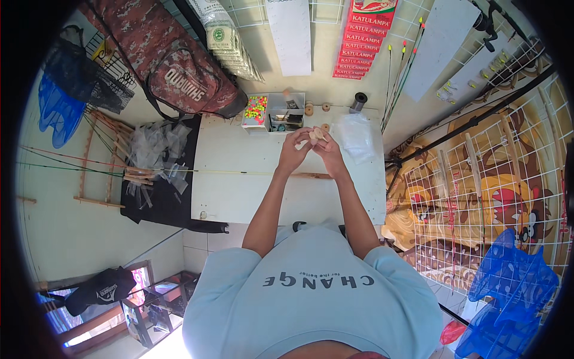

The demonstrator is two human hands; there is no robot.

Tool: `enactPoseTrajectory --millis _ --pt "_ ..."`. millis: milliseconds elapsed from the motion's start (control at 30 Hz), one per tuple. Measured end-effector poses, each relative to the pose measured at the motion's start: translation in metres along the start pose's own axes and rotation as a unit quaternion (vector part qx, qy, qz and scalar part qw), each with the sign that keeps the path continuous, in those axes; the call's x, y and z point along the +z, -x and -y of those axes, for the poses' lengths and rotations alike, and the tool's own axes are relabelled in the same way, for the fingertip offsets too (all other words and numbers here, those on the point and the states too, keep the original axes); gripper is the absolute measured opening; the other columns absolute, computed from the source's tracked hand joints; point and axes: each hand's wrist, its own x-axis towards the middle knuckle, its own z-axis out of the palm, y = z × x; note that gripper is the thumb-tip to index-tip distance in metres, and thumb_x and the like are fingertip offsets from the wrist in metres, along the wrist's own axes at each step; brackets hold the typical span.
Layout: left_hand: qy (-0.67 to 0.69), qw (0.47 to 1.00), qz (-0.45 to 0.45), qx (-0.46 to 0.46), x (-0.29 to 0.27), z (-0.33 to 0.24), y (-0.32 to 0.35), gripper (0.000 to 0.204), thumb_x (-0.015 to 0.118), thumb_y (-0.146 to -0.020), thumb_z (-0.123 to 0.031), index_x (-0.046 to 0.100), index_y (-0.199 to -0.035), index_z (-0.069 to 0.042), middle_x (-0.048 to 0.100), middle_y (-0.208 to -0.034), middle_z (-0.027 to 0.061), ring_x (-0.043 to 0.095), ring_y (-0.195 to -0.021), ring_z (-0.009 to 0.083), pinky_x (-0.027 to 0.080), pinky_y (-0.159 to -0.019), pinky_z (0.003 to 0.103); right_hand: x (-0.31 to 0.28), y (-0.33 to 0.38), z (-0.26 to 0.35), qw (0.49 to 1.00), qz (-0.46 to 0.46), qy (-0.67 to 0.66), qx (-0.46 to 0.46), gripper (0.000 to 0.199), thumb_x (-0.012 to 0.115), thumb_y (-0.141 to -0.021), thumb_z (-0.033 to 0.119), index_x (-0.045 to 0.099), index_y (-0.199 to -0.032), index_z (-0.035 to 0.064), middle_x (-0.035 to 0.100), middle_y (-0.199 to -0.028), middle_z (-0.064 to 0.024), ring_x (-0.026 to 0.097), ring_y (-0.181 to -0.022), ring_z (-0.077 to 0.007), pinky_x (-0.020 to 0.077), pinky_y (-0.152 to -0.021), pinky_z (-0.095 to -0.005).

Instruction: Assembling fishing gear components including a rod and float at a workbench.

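Above the far half of the white table, my left hand (294, 148) and my right hand (328, 148) meet at the fingertips. Both are closed on a small pale tan piece (317, 135), perhaps a wooden spool; fingers cover part of it. Just beyond my right fingers stands a small wooden spool (325, 127). Two more, one spool (308, 109) and another spool (326, 106), are farther back. Beneath my wrists a thin pale rod with a brown wooden handle (314, 176) lies across the table.
On the white table (239, 200) stand a divided box (257, 126) with bright beads, clear plastic bags (357, 136) and a black spool (359, 102). A camouflage bag (185, 78) leans at the back left. Wire racks (460, 197) and blue nets (508, 287) are on the right.
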Motion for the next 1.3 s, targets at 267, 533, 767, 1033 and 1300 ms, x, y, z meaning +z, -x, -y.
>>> enactPoseTrajectory --millis 267,533,767,1033,1300 --pt "0.038 0.999 0.024 -0.019 -0.01 0.013 -0.007 0.038 0.069 -0.083 -0.021 0.056 -0.118 -0.009 0.067 -0.102 0.0027 0.06 -0.097 0.0106 0.041 -0.083 0.029 -0.005 -0.007 -0.005 0.998 -0.03 0.053 0.023 0.032 0.061 -0.088 0.005 0.055 -0.118 -0.0024 0.067 -0.099 -0.007 0.061 -0.094 -0.0115 0.0453 -0.087 -0.0249" --pt "0.065 0.997 -0.019 -0.044 -0.016 0.014 -0.002 0.036 0.069 -0.083 -0.02 0.058 -0.115 -0.011 0.064 -0.102 0.0024 0.059 -0.097 0.0114 0.045 -0.078 0.028 -0.009 -0.007 -0.001 0.981 -0.077 0.18 0.0 0.014 0.061 -0.088 0.007 0.065 -0.098 -0.0006 0.065 -0.089 -0.0024 0.058 -0.083 -0.0082 0.0458 -0.079 -0.0226" --pt "0.002 0.998 -0.033 -0.047 -0.009 0.01 0.0 0.037 0.07 -0.081 -0.019 0.059 -0.116 -0.015 0.064 -0.096 0.0019 0.059 -0.09 0.0129 0.048 -0.075 0.028 -0.005 0.002 0.006 0.935 -0.048 0.334 -0.109 0.011 0.062 -0.084 0.01 0.065 -0.092 0.0041 0.066 -0.083 -0.0015 0.054 -0.073 -0.0079 0.0425 -0.07 -0.0252" --pt "-0.13 0.99 0.056 0.002 -0.01 0.011 0.007 0.039 0.066 -0.082 -0.011 0.06 -0.12 -0.015 0.061 -0.11 0.0057 0.054 -0.102 0.0196 0.05 -0.071 0.031 -0.014 0.006 0.017 0.871 -0.044 0.459 -0.169 0.011 0.061 -0.083 0.005 0.064 -0.093 0.0019 0.053 -0.079 -0.0073 0.053 -0.07 -0.0155 0.0432 -0.068 -0.0283" --pt "-0.072 0.993 0.095 -0.006 -0.009 0.008 0.008 0.036 0.064 -0.084 -0.011 0.06 -0.119 -0.012 0.061 -0.112 0.0078 0.055 -0.099 0.0244 0.051 -0.07 0.031 -0.015 0.003 0.018 0.874 -0.045 0.449 -0.178 0.009 0.061 -0.083 0.007 0.065 -0.091 0.0038 0.053 -0.077 -0.0096 0.054 -0.066 -0.02 0.0438 -0.064 -0.0323"
